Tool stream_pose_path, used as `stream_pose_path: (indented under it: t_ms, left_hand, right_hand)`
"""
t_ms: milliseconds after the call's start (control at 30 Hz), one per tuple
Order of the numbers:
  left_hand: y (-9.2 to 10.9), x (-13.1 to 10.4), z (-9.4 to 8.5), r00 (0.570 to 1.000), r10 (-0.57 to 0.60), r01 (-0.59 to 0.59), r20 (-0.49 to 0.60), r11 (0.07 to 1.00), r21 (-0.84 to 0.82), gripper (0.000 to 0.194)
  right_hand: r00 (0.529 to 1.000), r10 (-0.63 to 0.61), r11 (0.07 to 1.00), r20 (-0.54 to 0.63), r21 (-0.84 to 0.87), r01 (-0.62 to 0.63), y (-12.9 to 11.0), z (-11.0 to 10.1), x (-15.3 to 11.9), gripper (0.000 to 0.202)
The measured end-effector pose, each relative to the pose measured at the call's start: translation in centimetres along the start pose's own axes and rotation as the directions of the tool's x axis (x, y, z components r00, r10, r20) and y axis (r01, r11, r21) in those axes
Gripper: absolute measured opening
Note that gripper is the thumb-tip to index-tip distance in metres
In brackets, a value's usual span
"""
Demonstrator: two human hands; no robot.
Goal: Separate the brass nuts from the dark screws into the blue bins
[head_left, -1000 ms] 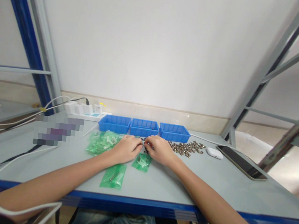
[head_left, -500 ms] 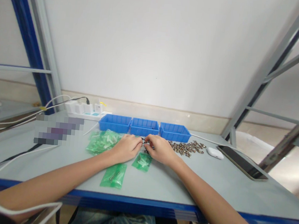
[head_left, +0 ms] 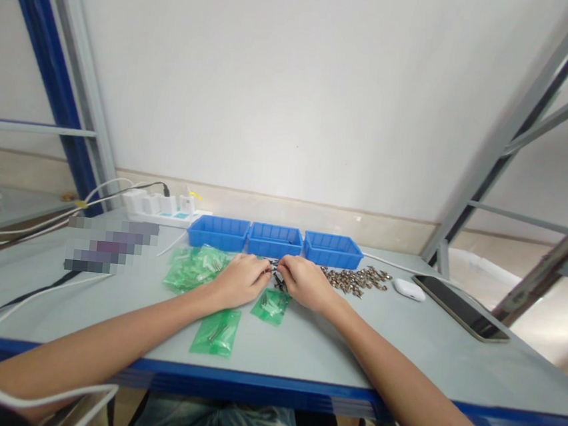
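My left hand (head_left: 241, 281) is closed in a pinch, its fingertips at a thin dark piece too small to name. Facing it closely, my right hand (head_left: 303, 283) has thumb and fingers pressed together; what they hold is hidden. Small dark parts (head_left: 280, 282) lie on the table between and beneath the fingertips. Just in front sits a small green plastic bag (head_left: 269, 307) with screws inside. Another green bag (head_left: 215, 332) with long screws lies nearer the table edge. A heap of green bags (head_left: 191, 268) rests beside my left hand, and a pile of metal fasteners (head_left: 358, 280) spreads right of my right hand.
Behind the hands stand three blue bins in a row: left (head_left: 217, 235), middle (head_left: 275, 242) and right (head_left: 333, 252). A white case (head_left: 410, 290) and a phone (head_left: 458, 309) lie at the right. At the back left are a power strip (head_left: 161, 211) and cables.
My right hand's fingers have closed together and dipped slightly, where before they were a little apart. My left hand has barely moved.
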State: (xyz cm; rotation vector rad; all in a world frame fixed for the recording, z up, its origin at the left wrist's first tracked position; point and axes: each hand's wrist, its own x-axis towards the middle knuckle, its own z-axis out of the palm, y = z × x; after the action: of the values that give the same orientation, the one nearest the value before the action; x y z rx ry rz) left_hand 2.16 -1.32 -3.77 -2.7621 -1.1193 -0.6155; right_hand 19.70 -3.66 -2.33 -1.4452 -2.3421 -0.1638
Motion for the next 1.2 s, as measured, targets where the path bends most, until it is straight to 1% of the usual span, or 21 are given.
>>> stream_pose_path:
  t_ms: [133,267,367,567,667,767,867,967,1100,1200]
  left_hand:
    - [-0.03,0.05,0.11,1.0,0.006,-0.007,0.01,0.999,0.038,0.026]
    - [-0.05,0.12,0.13,1.0,0.003,-0.004,0.01,0.999,0.047,0.027]
    - [-0.02,0.14,0.01,1.0,0.003,-0.004,0.017,0.999,0.046,0.028]
    - [0.05,0.08,-0.18,1.0,-0.001,0.0,0.022,0.999,0.044,0.028]
    - [0.01,0.03,-0.11,1.0,0.0,0.0,0.009,1.0,0.01,0.026]
    - [-0.02,-0.03,-0.04,1.0,-0.002,0.002,-0.011,1.0,-0.024,0.025]
    - [0.01,-0.05,-0.07,1.0,0.0,0.0,-0.006,1.0,-0.004,0.026]
    - [0.02,-0.02,-0.21,1.0,0.011,-0.011,0.006,0.999,0.03,0.026]
    - [0.02,0.08,-0.4,1.0,0.016,-0.016,0.005,1.0,0.025,0.026]
    - [0.14,0.2,-0.55,1.0,0.009,-0.009,0.016,1.0,0.005,0.028]
  right_hand:
    - [1.0,0.001,1.0,0.003,0.0,-0.001,-0.22,-0.15,-0.08,0.023]
    - [1.0,-0.023,0.998,-0.006,0.063,0.023,-0.27,-0.28,-0.25,0.015]
    - [0.999,-0.043,0.995,-0.009,0.091,0.043,-0.19,-0.26,-0.31,0.02]
    - [0.998,-0.064,0.996,0.009,0.067,0.064,-0.13,-0.21,-0.15,0.009]
    - [0.999,-0.053,0.998,0.012,0.045,0.052,-0.13,-0.22,-0.12,0.011]
    - [0.999,-0.038,0.999,0.015,0.015,0.038,-0.11,-0.2,-0.11,0.018]
    - [0.999,-0.027,1.0,0.019,0.0,0.027,-0.1,-0.17,-0.12,0.022]
    - [0.999,-0.035,0.999,-0.002,0.032,0.035,-0.06,-0.15,-0.19,0.018]
    - [0.998,-0.055,0.997,-0.025,0.051,0.056,0.04,-0.13,-0.23,0.011]
    - [0.999,-0.051,0.998,-0.015,0.037,0.052,-0.02,-0.21,-0.21,0.012]
